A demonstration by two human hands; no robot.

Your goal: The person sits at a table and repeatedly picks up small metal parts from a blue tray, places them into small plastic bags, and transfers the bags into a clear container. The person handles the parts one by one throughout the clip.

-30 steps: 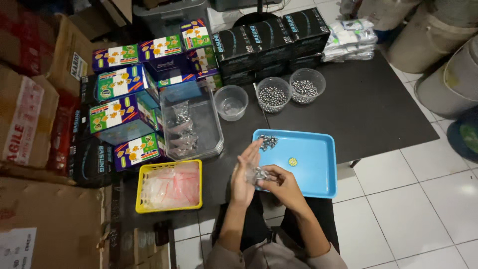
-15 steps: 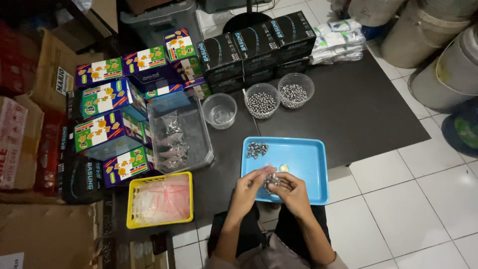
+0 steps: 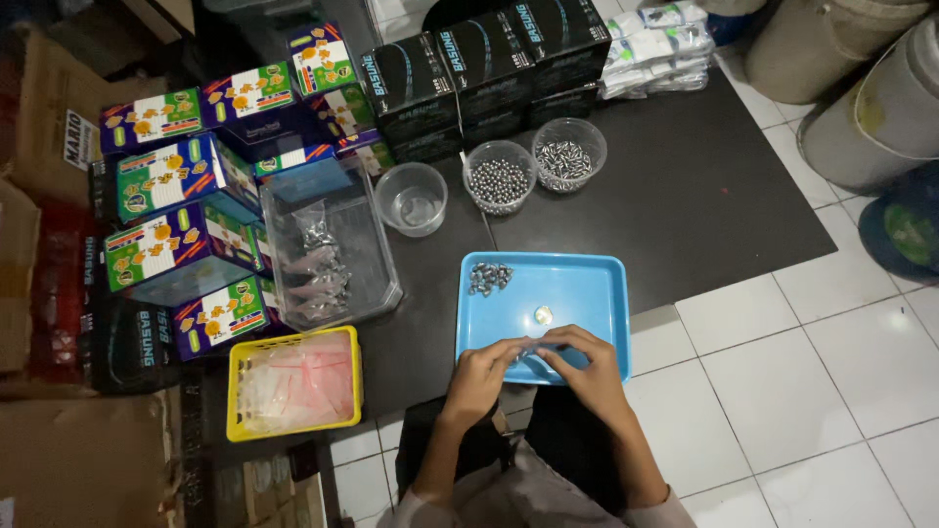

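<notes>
While filled packets (image 3: 318,269) already sit in the clear bin (image 3: 377,284), left hand (image 3: 481,374) and right hand (image 3: 585,367) pinch a small bag (image 3: 528,352) together, loose metal pieces (image 3: 488,278) waiting on the blue tray (image 3: 587,284).

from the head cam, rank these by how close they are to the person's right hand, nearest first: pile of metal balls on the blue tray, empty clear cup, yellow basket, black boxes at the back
From the right hand:
1. Pile of metal balls, on the blue tray's far left corner.
2. Empty clear cup, beyond the tray, to the left.
3. Yellow basket, far left at the table's near edge.
4. Black boxes, at the back.
</notes>
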